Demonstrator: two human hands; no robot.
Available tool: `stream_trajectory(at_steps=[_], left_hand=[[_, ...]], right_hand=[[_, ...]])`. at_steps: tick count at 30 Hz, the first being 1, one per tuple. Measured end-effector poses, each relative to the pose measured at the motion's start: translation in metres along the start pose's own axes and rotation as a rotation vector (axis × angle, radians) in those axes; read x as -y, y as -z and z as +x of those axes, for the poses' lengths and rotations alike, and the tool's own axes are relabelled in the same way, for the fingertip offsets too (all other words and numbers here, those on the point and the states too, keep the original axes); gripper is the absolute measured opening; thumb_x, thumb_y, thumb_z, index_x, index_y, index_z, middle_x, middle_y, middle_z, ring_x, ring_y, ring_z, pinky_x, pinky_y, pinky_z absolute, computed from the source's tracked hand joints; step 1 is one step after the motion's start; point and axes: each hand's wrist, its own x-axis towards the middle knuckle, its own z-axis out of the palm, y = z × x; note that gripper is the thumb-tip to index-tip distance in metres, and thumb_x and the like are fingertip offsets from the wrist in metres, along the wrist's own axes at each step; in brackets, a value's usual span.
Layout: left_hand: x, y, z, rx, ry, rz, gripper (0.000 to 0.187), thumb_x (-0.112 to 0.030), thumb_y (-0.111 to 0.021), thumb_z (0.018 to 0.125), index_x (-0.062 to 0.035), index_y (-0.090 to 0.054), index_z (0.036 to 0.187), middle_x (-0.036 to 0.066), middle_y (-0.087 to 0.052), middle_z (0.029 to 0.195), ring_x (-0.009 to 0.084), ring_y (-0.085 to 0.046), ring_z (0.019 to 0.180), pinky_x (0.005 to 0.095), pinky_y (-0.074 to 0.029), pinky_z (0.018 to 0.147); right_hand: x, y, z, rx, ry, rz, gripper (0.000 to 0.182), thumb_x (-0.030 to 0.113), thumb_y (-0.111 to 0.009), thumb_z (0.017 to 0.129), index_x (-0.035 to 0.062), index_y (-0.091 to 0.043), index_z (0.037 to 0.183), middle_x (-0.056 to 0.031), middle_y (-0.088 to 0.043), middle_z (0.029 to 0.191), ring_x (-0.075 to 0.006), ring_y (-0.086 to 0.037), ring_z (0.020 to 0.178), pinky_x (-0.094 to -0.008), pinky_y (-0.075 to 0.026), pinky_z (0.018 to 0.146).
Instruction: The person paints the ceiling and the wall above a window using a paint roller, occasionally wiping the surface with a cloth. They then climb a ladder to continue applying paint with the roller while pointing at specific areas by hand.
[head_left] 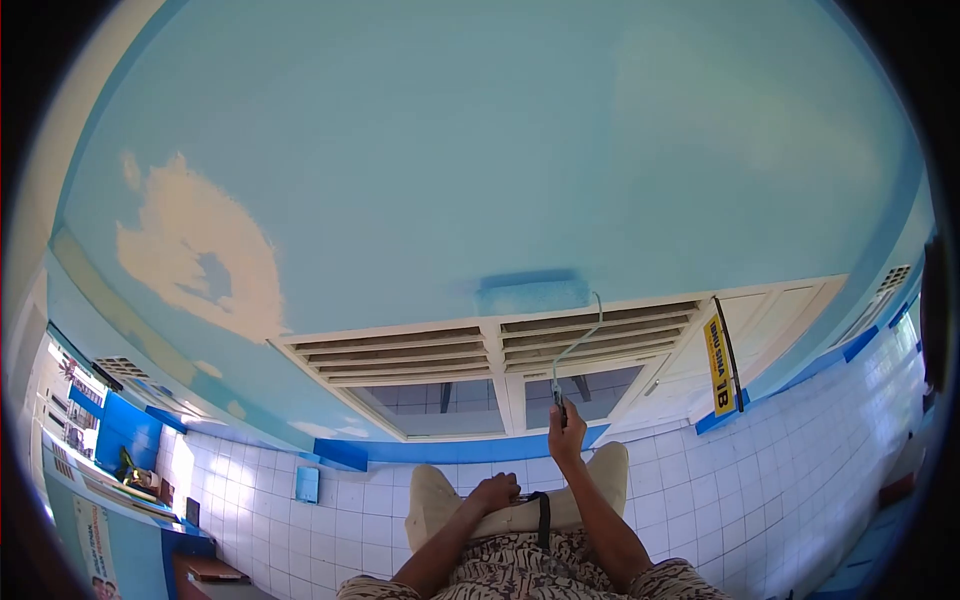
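My right hand (567, 432) is wrapped round the dark handle of a paint roller (533, 293). Its bent wire frame runs up past the window louvres (600, 335), and the light blue roller lies against the blue wall (430, 180) just above the window frame. Down at my waist, my left hand (497, 492) is closed beside a dark strap (544, 520); what its fingers hold, if anything, is too small to tell.
Cream unpainted patches (250, 280) mark the wall at left. A yellow sign (719, 367) hangs near a white door (770, 310) at right. On the tiled floor (370, 505) far below, a light blue tray (307, 484) lies at left.
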Motion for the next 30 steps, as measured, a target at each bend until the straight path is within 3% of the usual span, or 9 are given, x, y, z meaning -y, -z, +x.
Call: stream_trajectory(at_steps=[2, 6, 13, 15, 16, 18, 21, 26, 30], left_hand=[[-0.009, 0.016, -0.010, -0.382, 0.055, -0.188, 0.036, -0.042, -0.062, 0.094, -0.0073, -0.070, 0.088, 0.013, -0.063, 0.099, 0.0344, -0.063, 0.085, 0.0470, -0.052, 0.080], [0.019, 0.070, 0.003, -0.829, 0.455, -0.351, 0.034, -0.042, -0.071, 0.089, -0.0088, -0.071, 0.098, 0.012, -0.064, 0.091, 0.0314, -0.064, 0.083, 0.0463, -0.052, 0.074], [0.095, 0.188, 0.038, -0.679, 0.541, -0.413, 0.054, -0.037, -0.072, 0.087, -0.0142, -0.058, 0.134, 0.016, -0.065, 0.115, 0.0344, -0.067, 0.102, 0.0461, -0.052, 0.086], [0.109, 0.210, 0.041, -0.607, 0.632, -0.060, 0.066, -0.030, -0.071, 0.087, -0.0160, -0.046, 0.146, 0.015, -0.050, 0.143, 0.0359, -0.063, 0.114, 0.0463, -0.052, 0.095], [0.114, 0.217, 0.041, -0.615, 0.619, -0.056, 0.066, -0.030, -0.071, 0.087, -0.0160, -0.046, 0.146, 0.015, -0.050, 0.143, 0.0359, -0.063, 0.114, 0.0463, -0.052, 0.095], [0.127, 0.235, 0.044, -0.494, 0.706, 0.065, 0.079, -0.020, -0.069, 0.085, -0.0176, -0.032, 0.154, 0.009, -0.024, 0.163, 0.0364, -0.059, 0.123, 0.0461, -0.050, 0.100], [0.168, 0.238, 0.059, -0.484, 0.727, 0.030, 0.089, -0.022, -0.071, 0.083, -0.0210, -0.023, 0.158, 0.002, -0.011, 0.168, 0.0371, -0.055, 0.129, 0.0516, -0.047, 0.103], [0.170, 0.243, 0.059, -0.406, 0.771, 0.042, 0.092, -0.013, -0.068, 0.081, -0.0218, -0.019, 0.159, 0.002, -0.010, 0.168, 0.0360, -0.059, 0.125, 0.0495, -0.049, 0.101], [0.174, 0.231, 0.062, -0.410, 0.788, 0.021, 0.095, -0.011, -0.066, 0.081, -0.0229, -0.014, 0.160, 0.001, -0.007, 0.169, 0.0335, -0.062, 0.122, 0.0482, -0.050, 0.101]], right_hand=[[0.001, 0.001, 0.000, 0.030, -0.029, -0.014, 0.024, 0.016, -0.061, 0.098, -0.0043, -0.062, 0.111, -0.0160, -0.062, 0.073, -0.0259, -0.058, 0.058, -0.0353, -0.047, 0.057], [-0.001, -0.008, 0.000, 0.024, -0.064, 0.101, 0.024, 0.017, -0.062, 0.098, -0.0037, -0.063, 0.111, -0.0114, -0.059, 0.069, -0.0174, -0.052, 0.056, -0.0327, -0.044, 0.053], [0.005, -0.007, -0.010, 0.009, -0.161, 0.150, 0.023, 0.016, -0.062, 0.098, -0.0035, -0.064, 0.110, -0.0051, -0.056, 0.065, -0.0110, -0.047, 0.054, -0.0282, -0.041, 0.051], [0.005, -0.009, -0.008, -0.003, -0.214, 0.201, 0.023, 0.016, -0.062, 0.098, -0.0031, -0.063, 0.110, -0.0047, -0.057, 0.065, -0.0111, -0.048, 0.053, -0.0280, -0.041, 0.051], [0.004, -0.009, -0.010, 0.014, -0.213, 0.204, 0.023, 0.018, -0.062, 0.098, -0.0025, -0.062, 0.109, -0.0044, -0.057, 0.064, -0.0110, -0.049, 0.053, -0.0279, -0.041, 0.051], [0.002, -0.008, -0.006, 0.006, -0.193, 0.205, 0.024, 0.020, -0.063, 0.098, -0.0019, -0.061, 0.108, -0.0042, -0.057, 0.064, -0.0109, -0.049, 0.053, -0.0278, -0.041, 0.051], [-0.009, -0.012, -0.005, 0.070, -0.163, 0.185, 0.029, 0.026, -0.061, 0.100, -0.0010, -0.056, 0.108, -0.0049, -0.058, 0.065, -0.0120, -0.052, 0.053, -0.0293, -0.042, 0.052], [-0.006, -0.013, 0.004, 0.016, -0.020, 0.059, 0.029, 0.028, -0.062, 0.099, 0.0002, -0.055, 0.105, -0.0038, -0.061, 0.069, -0.0075, -0.053, 0.055, -0.0255, -0.043, 0.051], [-0.006, -0.011, 0.008, 0.070, -0.087, 0.065, 0.027, 0.023, -0.061, 0.100, -0.0021, -0.057, 0.110, -0.0064, -0.061, 0.069, -0.0130, -0.053, 0.055, -0.0297, -0.044, 0.053]])
